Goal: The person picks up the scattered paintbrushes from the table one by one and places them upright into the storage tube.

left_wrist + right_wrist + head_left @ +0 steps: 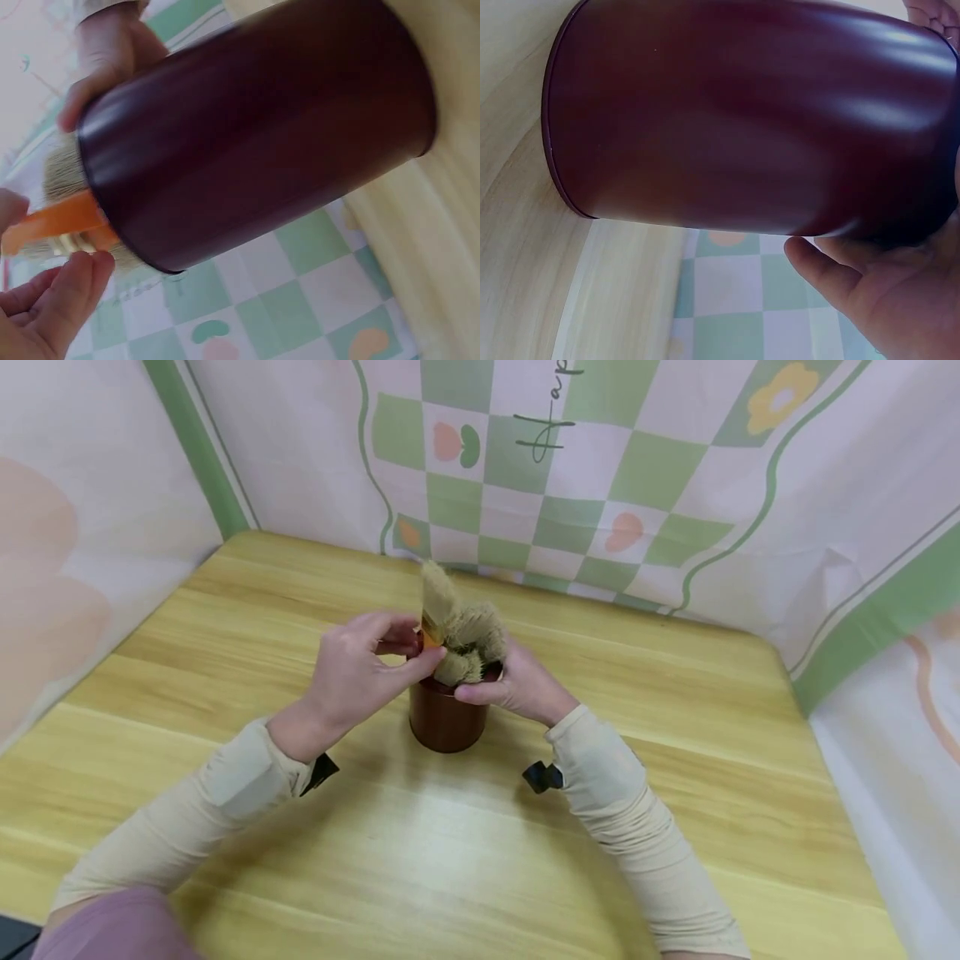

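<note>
A dark brown cylindrical pot [447,718] stands upright on the table, with several pale bristle brush heads [480,631] sticking up out of its mouth. At the left side of the rim my left hand [363,672] pinches a paintbrush between thumb and fingers. That brush's bristles [437,589] point up, above the other heads, and its orange part [64,221] shows at the rim in the left wrist view. My right hand [517,681] grips the pot near its rim from the right, thumb toward the front. The lower ends of the brushes are hidden inside the pot.
The wooden table [420,860] carries the pot toward its back half. A hanging cloth with green checks [513,452] closes off the back, and pale cloth [112,485] hangs along the left side. Small black pieces [542,777] sit at both wrists.
</note>
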A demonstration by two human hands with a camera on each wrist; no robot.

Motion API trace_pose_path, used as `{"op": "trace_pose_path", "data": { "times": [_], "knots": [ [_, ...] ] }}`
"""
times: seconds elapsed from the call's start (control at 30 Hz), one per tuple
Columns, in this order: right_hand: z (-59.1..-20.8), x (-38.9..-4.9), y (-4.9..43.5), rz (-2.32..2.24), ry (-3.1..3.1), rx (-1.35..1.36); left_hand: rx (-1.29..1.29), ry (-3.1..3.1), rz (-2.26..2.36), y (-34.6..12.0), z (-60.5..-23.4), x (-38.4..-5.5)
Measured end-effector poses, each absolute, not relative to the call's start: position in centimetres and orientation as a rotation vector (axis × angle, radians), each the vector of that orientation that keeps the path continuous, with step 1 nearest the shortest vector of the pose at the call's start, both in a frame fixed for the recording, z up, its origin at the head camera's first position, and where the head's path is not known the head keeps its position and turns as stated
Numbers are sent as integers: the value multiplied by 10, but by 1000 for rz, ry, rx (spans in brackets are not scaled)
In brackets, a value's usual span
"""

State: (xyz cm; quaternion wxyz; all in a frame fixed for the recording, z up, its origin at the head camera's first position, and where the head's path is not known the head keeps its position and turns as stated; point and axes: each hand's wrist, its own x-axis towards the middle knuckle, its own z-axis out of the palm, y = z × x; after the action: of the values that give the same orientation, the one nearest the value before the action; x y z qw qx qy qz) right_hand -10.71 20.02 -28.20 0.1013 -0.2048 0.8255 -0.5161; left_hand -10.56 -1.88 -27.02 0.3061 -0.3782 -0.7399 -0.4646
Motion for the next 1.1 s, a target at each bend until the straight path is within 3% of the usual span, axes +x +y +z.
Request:
{"op": "trace_pose_path", "data": {
  "times": [0.4,0.9,1.1],
  "knots": [
    [-285,-108,199,-1549,2420,-640,-977,-1937,-1228,-15,-268,-107],
    [-283,-109,195,-1525,2415,-608,-694,-2321,-1103,-25,-274,-91],
    [-284,-108,197,-1518,2448,-598,-718,-2309,-1117,-23,-272,-92]
  ]
}}
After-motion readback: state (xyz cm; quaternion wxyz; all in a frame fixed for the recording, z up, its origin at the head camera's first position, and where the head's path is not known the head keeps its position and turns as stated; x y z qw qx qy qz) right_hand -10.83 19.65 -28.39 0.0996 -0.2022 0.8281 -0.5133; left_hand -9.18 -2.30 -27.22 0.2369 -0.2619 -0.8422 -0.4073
